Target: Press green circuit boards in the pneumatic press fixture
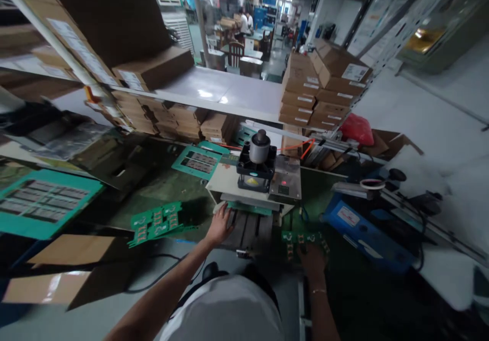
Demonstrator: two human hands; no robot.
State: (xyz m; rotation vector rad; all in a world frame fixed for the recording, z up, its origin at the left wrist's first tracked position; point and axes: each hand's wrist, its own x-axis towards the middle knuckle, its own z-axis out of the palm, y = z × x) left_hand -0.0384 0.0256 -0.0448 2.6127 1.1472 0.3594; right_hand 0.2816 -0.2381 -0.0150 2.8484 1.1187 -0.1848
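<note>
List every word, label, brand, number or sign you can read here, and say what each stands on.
No word, brand or number is readable.
Yellow sign on the press: too small to read.
White labels on the stacked cartons: too blurred to read.
Pale label on the blue machine: too blurred to read.

A gap runs between the pneumatic press (253, 174) and the left-hand circuit panels (156, 222); a blue-cased machine (362, 229) blocks rightward.
</note>
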